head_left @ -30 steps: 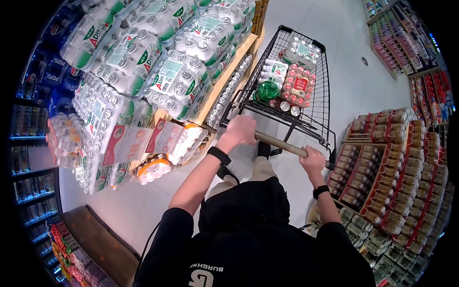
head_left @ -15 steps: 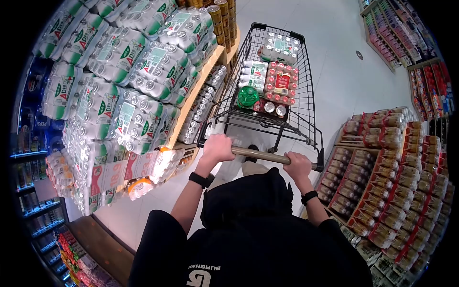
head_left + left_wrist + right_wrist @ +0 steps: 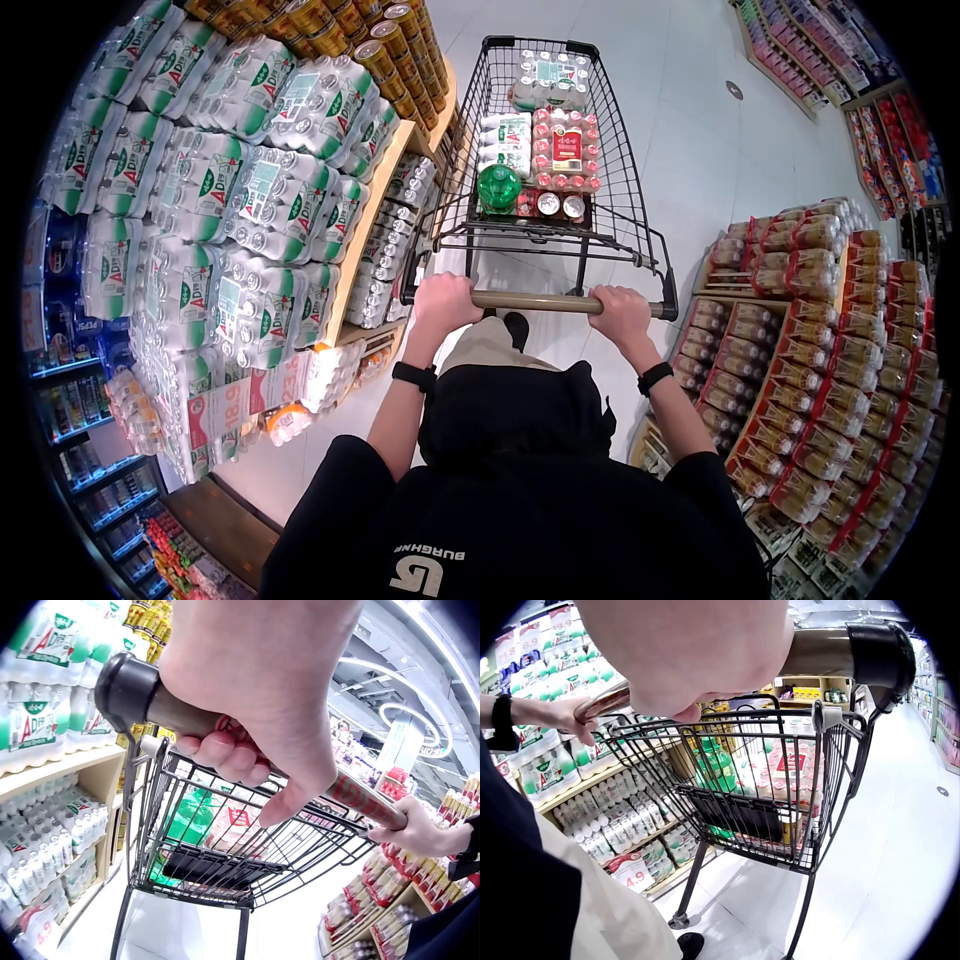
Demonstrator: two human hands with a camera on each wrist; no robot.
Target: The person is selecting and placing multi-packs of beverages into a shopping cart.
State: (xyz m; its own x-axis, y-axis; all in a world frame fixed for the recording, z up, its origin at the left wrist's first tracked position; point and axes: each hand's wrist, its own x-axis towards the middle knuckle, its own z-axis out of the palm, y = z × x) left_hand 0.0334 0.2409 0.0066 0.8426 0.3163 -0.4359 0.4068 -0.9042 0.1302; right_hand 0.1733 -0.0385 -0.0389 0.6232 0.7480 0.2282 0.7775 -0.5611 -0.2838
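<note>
Both hands hold the beige handle [image 3: 535, 301] of a black wire shopping cart [image 3: 540, 42]. Near its left end is my left hand [image 3: 447, 305], whose fingers curl under the bar in the left wrist view. Toward the other end, my right hand [image 3: 620, 315] grips the bar, its fingers mostly hidden in the right wrist view. Inside the basket lie a green plastic bottle [image 3: 499, 188], a pack of red-capped bottles [image 3: 567, 150], a white bottle pack [image 3: 506, 145] and some cans [image 3: 560, 206]. Another white pack [image 3: 553, 78] sits at the far end.
Stacked white-and-green bottle packs [image 3: 285, 200] rise close along the left, with gold cans [image 3: 400, 55] beyond. On the right stands a display of brown bottles with red bands [image 3: 800, 400]. Pale tiled floor [image 3: 670, 110] stretches ahead between the displays.
In the head view, the cart has swung left and its handle has levelled. More gold cans show at the upper left. Both hands have stayed gripped on the handle.
</note>
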